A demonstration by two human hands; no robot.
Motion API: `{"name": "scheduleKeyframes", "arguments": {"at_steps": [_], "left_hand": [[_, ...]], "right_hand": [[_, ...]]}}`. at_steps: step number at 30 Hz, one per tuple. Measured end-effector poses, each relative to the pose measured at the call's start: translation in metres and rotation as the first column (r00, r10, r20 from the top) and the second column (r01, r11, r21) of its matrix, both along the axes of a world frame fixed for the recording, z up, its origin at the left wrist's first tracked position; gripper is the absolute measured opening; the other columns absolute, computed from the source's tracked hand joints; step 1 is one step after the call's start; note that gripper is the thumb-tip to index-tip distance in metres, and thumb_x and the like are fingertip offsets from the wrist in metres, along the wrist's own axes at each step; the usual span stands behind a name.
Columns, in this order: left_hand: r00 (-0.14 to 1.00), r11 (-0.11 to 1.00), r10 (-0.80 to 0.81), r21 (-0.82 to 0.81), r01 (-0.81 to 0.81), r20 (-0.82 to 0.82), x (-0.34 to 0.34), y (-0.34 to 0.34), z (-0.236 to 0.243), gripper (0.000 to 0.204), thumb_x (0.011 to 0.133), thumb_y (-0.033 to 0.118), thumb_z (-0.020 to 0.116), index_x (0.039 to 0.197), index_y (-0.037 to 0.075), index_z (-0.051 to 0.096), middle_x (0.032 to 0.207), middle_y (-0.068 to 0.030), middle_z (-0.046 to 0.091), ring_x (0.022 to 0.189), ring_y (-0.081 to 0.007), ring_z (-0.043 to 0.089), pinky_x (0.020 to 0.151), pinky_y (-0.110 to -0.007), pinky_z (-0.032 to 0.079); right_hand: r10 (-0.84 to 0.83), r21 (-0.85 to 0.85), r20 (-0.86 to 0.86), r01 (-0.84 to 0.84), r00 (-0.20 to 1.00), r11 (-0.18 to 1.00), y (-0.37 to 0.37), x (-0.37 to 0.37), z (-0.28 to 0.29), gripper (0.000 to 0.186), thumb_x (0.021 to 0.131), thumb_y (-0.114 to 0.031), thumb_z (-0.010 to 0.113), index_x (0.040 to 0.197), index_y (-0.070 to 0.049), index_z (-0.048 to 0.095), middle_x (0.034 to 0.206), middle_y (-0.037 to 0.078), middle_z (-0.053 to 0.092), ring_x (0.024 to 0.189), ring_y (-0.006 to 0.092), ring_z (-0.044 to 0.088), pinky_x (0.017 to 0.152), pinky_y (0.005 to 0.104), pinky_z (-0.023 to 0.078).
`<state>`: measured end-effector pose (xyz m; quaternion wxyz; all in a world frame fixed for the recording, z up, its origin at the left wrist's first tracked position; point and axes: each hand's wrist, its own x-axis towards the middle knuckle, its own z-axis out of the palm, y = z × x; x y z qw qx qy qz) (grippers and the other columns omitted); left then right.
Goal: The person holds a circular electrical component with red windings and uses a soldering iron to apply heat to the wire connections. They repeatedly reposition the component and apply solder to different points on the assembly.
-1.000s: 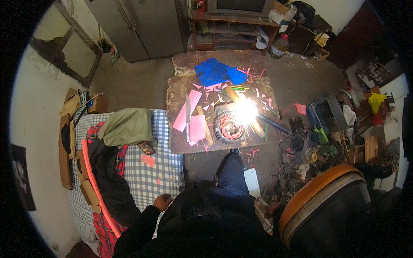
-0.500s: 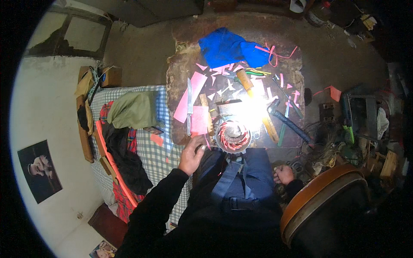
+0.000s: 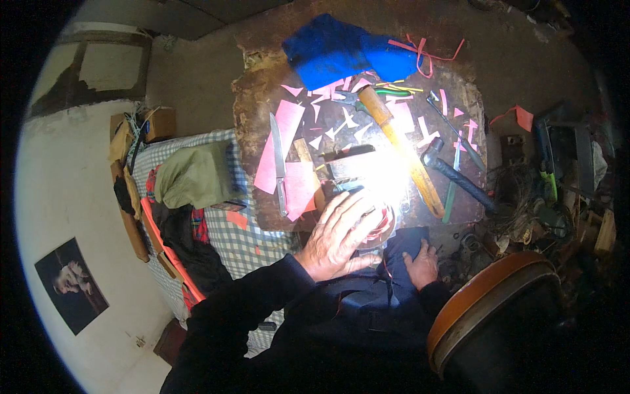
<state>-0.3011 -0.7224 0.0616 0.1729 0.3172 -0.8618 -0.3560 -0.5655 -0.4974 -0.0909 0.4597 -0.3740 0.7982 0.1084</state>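
Observation:
My left hand [image 3: 341,233] reaches over the left side of a round metal motor stator [image 3: 386,226] with reddish windings at the near edge of the table. Its fingers lie across the top and its thumb is at the near side, so it grips the housing and covers much of it. Beside my right thigh, my right hand [image 3: 422,264] holds nothing, its fingers and thumb apart. Left of the stator lie a long knife [image 3: 278,151], a pink sheet [image 3: 300,187] and a strip of wood [image 3: 304,152]. Bright glare hides what is just beyond the stator.
On the worn table [image 3: 252,85] are a blue cloth [image 3: 331,52], pliers [image 3: 392,92], a wooden handle [image 3: 413,161], a black-handled hammer [image 3: 459,178] and several pink scraps. A checked bed [image 3: 216,243] stands left; an orange-rimmed round object [image 3: 489,289] is at lower right.
My left hand has moved right from the table's edge onto the stator. My right hand has shifted slightly and its fingers have opened out. The view has tilted a little.

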Motion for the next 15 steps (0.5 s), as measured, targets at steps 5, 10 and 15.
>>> {"name": "scheduleKeyframes", "arguments": {"at_steps": [5,10,15], "left_hand": [[0.979,0.98,-0.175,0.078,0.184,-0.108,-0.013,-0.001,-0.015,0.061,0.094,0.027,0.092,0.145,0.003,0.069,0.133,-0.0176,0.075,0.102,-0.0335,0.077,0.084,-0.045,0.063],[0.949,0.979,-0.205,-0.029,0.204,-0.241,-0.018,0.003,-0.036,0.039,0.092,0.015,0.089,0.127,0.001,0.078,0.113,-0.0128,0.075,0.092,-0.0255,0.076,0.073,-0.037,0.061],[0.928,0.986,-0.149,0.022,0.166,-0.342,-0.011,0.0,-0.055,0.042,0.089,0.015,0.092,0.126,0.001,0.078,0.115,-0.0133,0.075,0.091,-0.0269,0.077,0.073,-0.037,0.062]], "right_hand": [[-0.015,0.067,-0.053,0.018,0.998,0.998,-0.02,-0.011,-0.033,0.101,0.102,-0.053,0.077,0.174,0.002,0.033,0.168,0.045,0.041,0.153,0.0635,0.044,0.128,0.0628,0.041],[0.011,0.101,-0.157,0.005,0.988,0.995,-0.021,-0.038,-0.058,0.109,0.096,-0.064,0.079,0.168,0.01,0.042,0.166,0.049,0.042,0.154,0.0615,0.046,0.129,0.0592,0.041],[0.049,0.012,-0.207,-0.048,0.977,0.999,-0.018,-0.071,-0.091,0.087,0.095,-0.054,0.081,0.147,0.013,0.06,0.153,0.046,0.056,0.142,0.0581,0.058,0.124,0.0572,0.045]]}}
